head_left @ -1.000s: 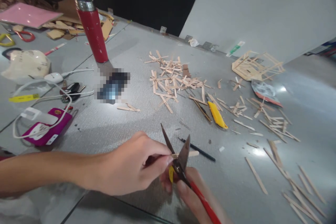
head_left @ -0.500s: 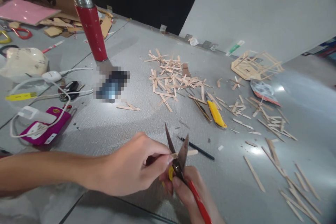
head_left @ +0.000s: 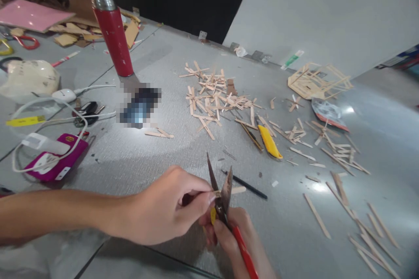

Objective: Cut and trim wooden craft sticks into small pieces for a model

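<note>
Between thumb and fingers, my left hand [head_left: 163, 207] pinches a small wooden stick [head_left: 238, 189], whose rounded end sticks out to the right past the blades. My right hand [head_left: 234, 235] is closed round the red and yellow handles of a pair of scissors [head_left: 225, 192]. The blades point away from me, parted, with the stick lying between them. Just beyond the scissors a thin black craft knife [head_left: 250, 187] lies on the table. Part of the right fingers is hidden behind the scissors and the left hand.
Many wooden sticks [head_left: 212, 100] lie in a heap mid-table, others scattered at right. A yellow box cutter [head_left: 270, 141] lies beside them. A wooden stick frame [head_left: 316, 80] stands far right. At left are a red bottle [head_left: 114, 39], white cables and a purple box [head_left: 59, 159].
The scissor blades have come slightly closer together round the stick, the right one swinging a little left. My left hand has stayed nearly still.
</note>
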`<state>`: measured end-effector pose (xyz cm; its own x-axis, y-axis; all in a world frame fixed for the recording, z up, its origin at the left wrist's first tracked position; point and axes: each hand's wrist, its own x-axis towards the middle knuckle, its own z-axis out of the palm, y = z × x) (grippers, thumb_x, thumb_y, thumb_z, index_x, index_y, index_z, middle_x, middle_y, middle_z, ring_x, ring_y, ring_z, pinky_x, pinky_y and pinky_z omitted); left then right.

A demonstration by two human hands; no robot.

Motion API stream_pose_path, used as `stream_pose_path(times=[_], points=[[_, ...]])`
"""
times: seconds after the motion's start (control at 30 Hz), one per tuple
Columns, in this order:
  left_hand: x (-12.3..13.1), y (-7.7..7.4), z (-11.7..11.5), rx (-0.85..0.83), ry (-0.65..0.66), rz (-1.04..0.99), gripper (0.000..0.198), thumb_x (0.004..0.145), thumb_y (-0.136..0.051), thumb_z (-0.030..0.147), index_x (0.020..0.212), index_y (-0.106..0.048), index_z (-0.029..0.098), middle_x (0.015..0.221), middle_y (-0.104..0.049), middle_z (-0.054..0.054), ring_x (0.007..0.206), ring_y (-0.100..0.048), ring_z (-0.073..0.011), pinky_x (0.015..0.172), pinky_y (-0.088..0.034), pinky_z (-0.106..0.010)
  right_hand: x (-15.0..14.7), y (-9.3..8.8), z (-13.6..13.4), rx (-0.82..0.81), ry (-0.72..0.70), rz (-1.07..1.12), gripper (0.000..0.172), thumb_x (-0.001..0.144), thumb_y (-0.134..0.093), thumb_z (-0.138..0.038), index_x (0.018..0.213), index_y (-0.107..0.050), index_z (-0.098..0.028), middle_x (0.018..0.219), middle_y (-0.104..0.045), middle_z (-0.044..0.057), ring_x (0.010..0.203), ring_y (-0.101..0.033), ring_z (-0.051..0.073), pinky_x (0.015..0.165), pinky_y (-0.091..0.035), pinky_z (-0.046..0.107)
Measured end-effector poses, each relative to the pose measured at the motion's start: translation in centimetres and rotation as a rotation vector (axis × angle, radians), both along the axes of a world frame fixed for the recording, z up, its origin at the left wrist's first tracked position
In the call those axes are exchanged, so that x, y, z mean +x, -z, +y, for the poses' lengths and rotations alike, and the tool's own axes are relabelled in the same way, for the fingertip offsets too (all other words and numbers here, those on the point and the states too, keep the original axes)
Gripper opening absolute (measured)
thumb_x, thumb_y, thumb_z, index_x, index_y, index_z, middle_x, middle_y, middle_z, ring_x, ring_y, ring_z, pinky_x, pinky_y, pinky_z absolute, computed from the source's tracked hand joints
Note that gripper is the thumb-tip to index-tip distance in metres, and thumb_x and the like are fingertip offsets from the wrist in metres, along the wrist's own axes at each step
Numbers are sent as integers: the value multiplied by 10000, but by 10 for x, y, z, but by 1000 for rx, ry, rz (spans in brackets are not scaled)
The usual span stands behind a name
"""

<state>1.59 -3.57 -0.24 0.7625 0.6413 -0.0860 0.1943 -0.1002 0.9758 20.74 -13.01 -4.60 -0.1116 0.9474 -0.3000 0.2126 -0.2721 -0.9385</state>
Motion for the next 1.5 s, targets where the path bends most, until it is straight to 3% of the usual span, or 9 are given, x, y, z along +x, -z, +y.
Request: stream_pose_path(times=[0.13,0.5,0.7,0.9,1.2,1.37,1.5], points=[[1,0,0,-19,-7,-2,380,991,-488,211,615,-451,174,541,-435,61,491,-299,-66,459,-246,-193,1,3,0,-9,2,-8,517,952,-514,-640,817,-683,-171,622,-531,14,568,-500,160,546,-466,303],[1,-3,0,-43,-19,19,373,997,-490,244,637,-530,154,540,-333,75,493,-256,-64,453,-237,-193,0,5,-1,-36,-16,9,540,965,-494,-661,826,-671,-170,609,-502,-1,545,-465,147,533,-440,295],[2,2,-2,-1,-89,27,367,1009,-496,297,674,-542,154,562,-323,71,512,-280,-68,462,-228,-196,-4,-6,-6,-5,64,22,496,957,-530,-663,1054,-703,-209,840,-649,66,710,-579,199,651,-501,343],[1,1,-2,-31,-125,21,381,1045,-449,346,764,-603,139,624,-456,40,550,-353,-72,487,-273,-185,-3,-6,-1,18,24,122,587,886,-572,-754,1041,-737,-213,809,-634,52,722,-569,203,718,-517,376],[-2,3,-5,-160,-208,-158,419,1061,-437,449,883,-628,122,587,-333,79,493,-265,-63,426,-222,-168,23,13,5,97,144,191,361,990,-566,-529,1081,-713,-212,832,-694,66,772,-651,223,725,-540,361],[1,8,-4,-239,-228,-199,341,1050,-493,414,1112,-648,117,553,-365,96,452,-306,-64,424,-236,-171,30,0,22,157,196,215,351,987,-593,-520,980,-719,-193,732,-645,38,673,-619,193,666,-526,343],[2,10,-2,-237,-166,-166,346,1047,-498,413,1048,-660,108,565,-361,90,466,-282,-63,417,-218,-171,22,-16,34,202,156,185,359,972,-625,-522,955,-744,-184,717,-666,38,634,-627,181,616,-517,320]])
